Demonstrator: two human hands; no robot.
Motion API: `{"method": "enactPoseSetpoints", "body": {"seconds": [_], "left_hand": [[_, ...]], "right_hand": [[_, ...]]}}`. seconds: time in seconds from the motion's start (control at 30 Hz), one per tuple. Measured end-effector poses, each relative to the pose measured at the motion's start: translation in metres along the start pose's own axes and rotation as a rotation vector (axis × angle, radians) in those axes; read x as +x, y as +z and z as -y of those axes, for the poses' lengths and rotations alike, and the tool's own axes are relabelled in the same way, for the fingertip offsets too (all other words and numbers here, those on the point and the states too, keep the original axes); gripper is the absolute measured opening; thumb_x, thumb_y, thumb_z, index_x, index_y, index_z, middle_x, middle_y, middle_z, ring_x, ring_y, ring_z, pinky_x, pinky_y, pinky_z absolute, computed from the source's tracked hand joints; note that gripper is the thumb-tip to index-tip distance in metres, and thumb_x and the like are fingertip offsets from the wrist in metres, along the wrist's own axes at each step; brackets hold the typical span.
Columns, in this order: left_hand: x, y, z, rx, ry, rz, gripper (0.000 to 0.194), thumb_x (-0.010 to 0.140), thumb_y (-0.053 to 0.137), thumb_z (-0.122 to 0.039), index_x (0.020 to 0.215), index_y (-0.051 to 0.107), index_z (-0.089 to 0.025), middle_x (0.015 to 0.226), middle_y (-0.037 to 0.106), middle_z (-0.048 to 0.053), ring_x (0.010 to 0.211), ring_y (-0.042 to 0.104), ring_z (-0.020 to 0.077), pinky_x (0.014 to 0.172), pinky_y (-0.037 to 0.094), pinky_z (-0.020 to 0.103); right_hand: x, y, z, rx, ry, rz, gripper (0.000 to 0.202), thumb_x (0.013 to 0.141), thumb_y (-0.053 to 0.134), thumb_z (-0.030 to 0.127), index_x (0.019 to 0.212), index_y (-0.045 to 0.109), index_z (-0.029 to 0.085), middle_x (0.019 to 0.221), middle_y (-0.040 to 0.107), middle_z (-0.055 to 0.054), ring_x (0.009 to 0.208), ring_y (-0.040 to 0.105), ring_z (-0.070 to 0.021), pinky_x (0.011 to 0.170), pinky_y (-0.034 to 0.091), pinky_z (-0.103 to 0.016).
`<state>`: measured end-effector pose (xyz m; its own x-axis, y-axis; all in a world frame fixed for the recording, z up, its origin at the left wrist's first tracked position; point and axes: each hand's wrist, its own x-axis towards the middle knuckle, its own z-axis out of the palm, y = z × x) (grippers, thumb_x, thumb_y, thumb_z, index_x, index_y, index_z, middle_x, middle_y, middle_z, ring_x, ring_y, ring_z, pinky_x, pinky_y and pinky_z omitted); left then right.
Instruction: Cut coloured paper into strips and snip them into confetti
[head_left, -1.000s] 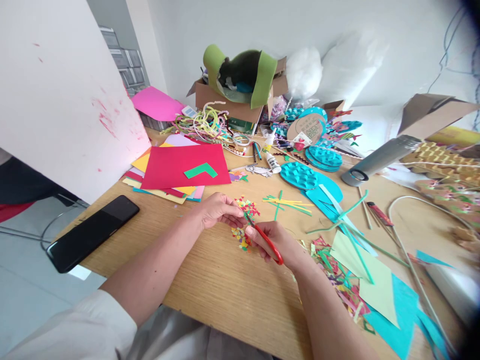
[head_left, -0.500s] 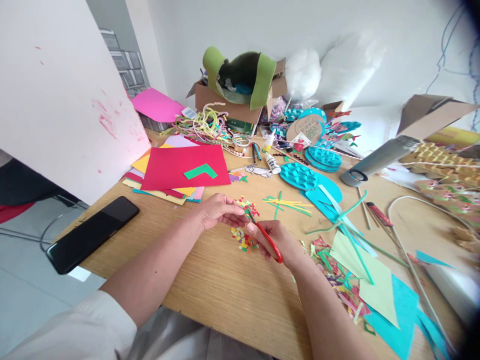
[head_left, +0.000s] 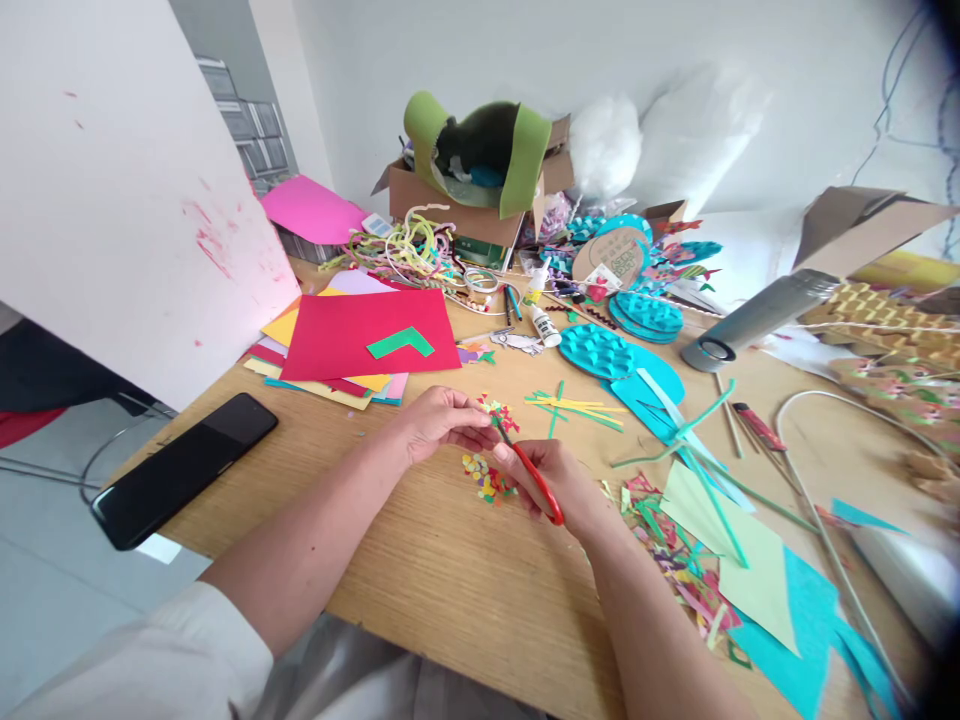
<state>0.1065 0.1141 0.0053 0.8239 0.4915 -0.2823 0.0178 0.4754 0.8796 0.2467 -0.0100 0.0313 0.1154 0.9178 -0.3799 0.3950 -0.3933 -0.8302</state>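
Note:
Red-handled scissors [head_left: 541, 487] sit in my right hand [head_left: 551, 470], its fingers closed around the handles. Their blades point up and left toward my left hand [head_left: 442, 425]. My left fingers are pinched together near the blade tips; whatever they hold is too small to make out. Below and between the hands lies a heap of small round paper bits [head_left: 480, 474] in yellow, red and green. Just beyond my fingertips is another heap of tiny red and green cut paper pieces [head_left: 504, 412]. Thin yellow and green paper strips [head_left: 574, 406] lie to the right of it.
A black phone [head_left: 187, 465] rests at the table's left edge. Red paper [head_left: 337, 335] tops a stack of coloured sheets. Colourful scraps [head_left: 675, 550] and pale green paper [head_left: 757, 580] lie on the right, near a cutter [head_left: 759, 427]. Glue bottles [head_left: 545, 327] and a cardboard box [head_left: 442, 212] stand behind.
Both hands and the scissors stay in nearly the same place. Only a very slight shift of the fingers and of the view shows.

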Motion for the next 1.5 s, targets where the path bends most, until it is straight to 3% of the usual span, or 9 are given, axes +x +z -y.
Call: {"method": "enactPoseSetpoints", "body": {"seconds": [0.67,0.93,1.23,1.5], "left_hand": [[-0.001,0.002,0.0,0.011,0.038,-0.017,0.018,0.063,0.073,-0.028,0.071,0.068,-0.012,0.076,0.072,0.009,0.066,0.066,0.0171,0.068,0.051,0.033],[-0.001,0.003,-0.001,0.001,0.03,-0.055,0.023,0.058,0.077,-0.029,0.071,0.069,-0.012,0.073,0.071,0.009,0.065,0.066,0.0182,0.07,0.051,0.035],[0.0,0.031,0.012,-0.274,0.143,-0.277,0.018,0.057,0.077,-0.024,0.068,0.068,-0.013,0.072,0.07,0.006,0.069,0.065,0.0155,0.073,0.05,0.029],[0.0,0.047,0.024,-0.376,0.203,-0.434,0.012,0.057,0.075,-0.021,0.063,0.067,-0.014,0.068,0.069,0.004,0.065,0.062,0.0136,0.065,0.048,0.024]], "right_hand": [[0.0,0.001,0.001,-0.006,0.014,-0.03,0.05,0.074,0.056,0.061,0.053,0.049,0.017,0.036,0.045,0.004,0.03,0.042,-0.008,0.033,0.028,-0.018],[0.002,0.0,-0.002,0.02,0.033,-0.039,0.049,0.072,0.058,0.062,0.052,0.047,0.019,0.034,0.044,0.004,0.029,0.04,-0.0091,0.032,0.027,-0.02],[0.007,0.007,-0.006,0.026,-0.052,-0.085,0.052,0.08,0.046,0.065,0.06,0.05,0.017,0.043,0.052,0.001,0.036,0.047,-0.0099,0.038,0.034,-0.019],[0.009,0.013,-0.005,-0.059,-0.023,-0.115,0.056,0.08,0.043,0.067,0.057,0.049,0.016,0.044,0.054,-0.002,0.038,0.049,-0.0107,0.04,0.035,-0.02]]}}
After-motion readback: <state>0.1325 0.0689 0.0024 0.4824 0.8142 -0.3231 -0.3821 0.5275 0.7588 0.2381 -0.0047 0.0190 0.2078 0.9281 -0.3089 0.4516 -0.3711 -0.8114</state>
